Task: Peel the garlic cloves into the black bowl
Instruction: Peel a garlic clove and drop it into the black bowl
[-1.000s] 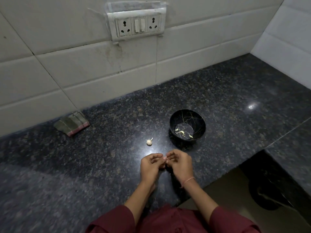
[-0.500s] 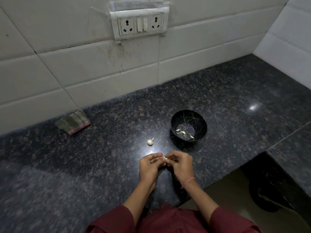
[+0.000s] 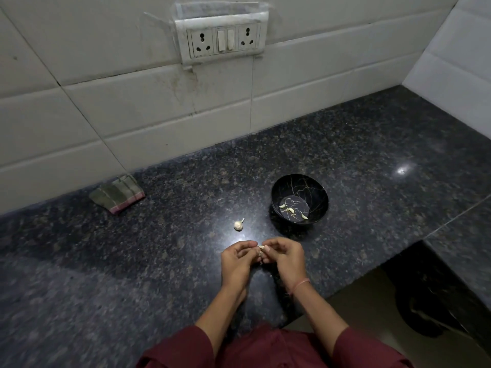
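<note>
A: Position of hands?
B: Left hand (image 3: 237, 261) and right hand (image 3: 285, 257) together over the dark speckled stone tabletop (image 3: 159, 235), fingers curled, both pinching one small pale garlic clove (image 3: 261, 247) between the fingertips.
A: Location of remaining garlic?
B: Small whitish stemmed garlic piece (image 3: 238, 225) lying on the tabletop, just beyond the left hand. Several peeled pale cloves (image 3: 291, 210) inside the round black bowl (image 3: 299, 187) with thin gold veining, beyond the right hand.
A: Background?
B: Folded green-grey cloth (image 3: 117, 193) with pink edge at far left against the white tiled wall (image 3: 132, 115); white double-socket switch panel (image 3: 221, 39) above.
</note>
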